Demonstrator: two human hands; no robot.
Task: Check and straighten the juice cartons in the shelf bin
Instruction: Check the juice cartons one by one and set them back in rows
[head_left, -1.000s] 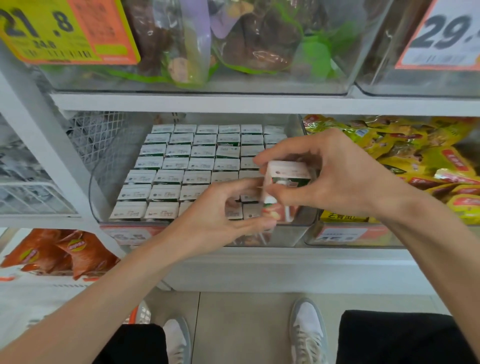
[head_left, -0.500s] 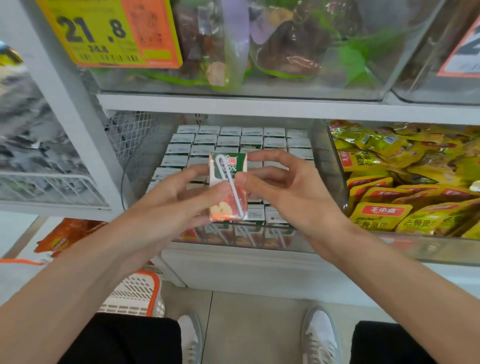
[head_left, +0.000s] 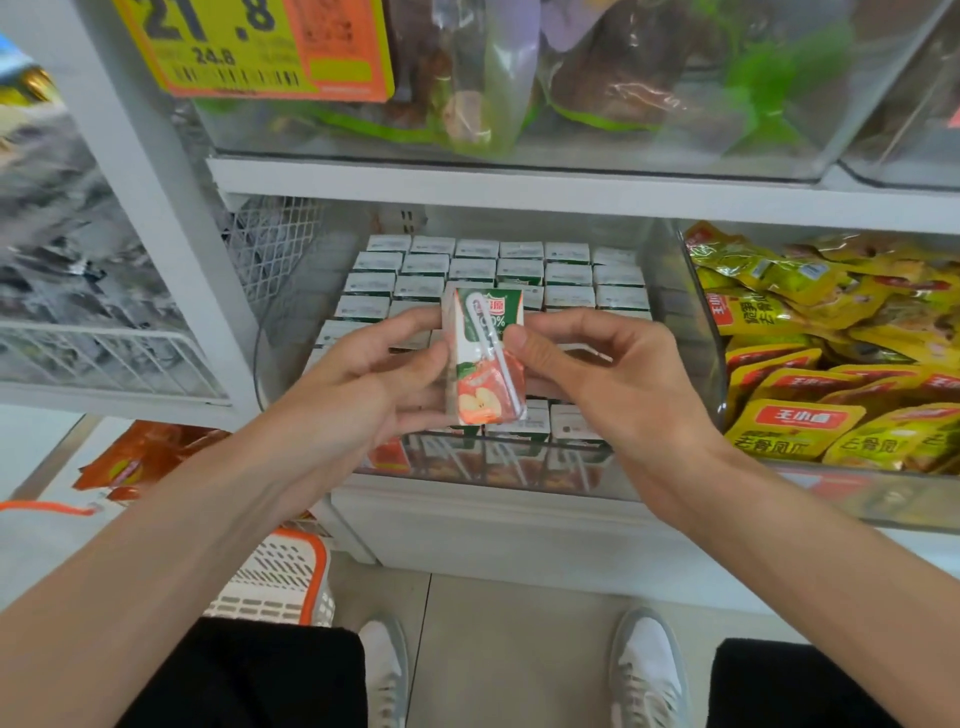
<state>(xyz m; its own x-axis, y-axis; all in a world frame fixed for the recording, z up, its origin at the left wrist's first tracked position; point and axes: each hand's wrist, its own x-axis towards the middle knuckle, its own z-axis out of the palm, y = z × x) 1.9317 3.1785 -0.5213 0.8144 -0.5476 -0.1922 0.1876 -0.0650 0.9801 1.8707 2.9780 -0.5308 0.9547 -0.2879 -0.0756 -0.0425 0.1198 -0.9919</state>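
Observation:
A small juice carton (head_left: 485, 358), green on top with an apple picture and a white straw taped across it, is held upright above the clear shelf bin (head_left: 691, 332). My left hand (head_left: 363, 384) grips its left side with thumb and fingers. My right hand (head_left: 608, 374) pinches its right edge with thumb and fingers. Below and behind it, rows of identical cartons (head_left: 519, 273) stand packed in the bin, their white tops facing up. My hands hide the middle rows.
To the right lies a clear bin of yellow snack packets (head_left: 810, 364). A white wire basket (head_left: 104, 353) sits on the left shelf. Above is a shelf with bagged goods and a yellow price tag (head_left: 249, 47). An orange-rimmed shopping basket (head_left: 280, 577) stands on the floor by my feet.
The carton was lifted out of the bin's front right and turned so its straw side faces me. Both hands now hold it slightly nearer and higher.

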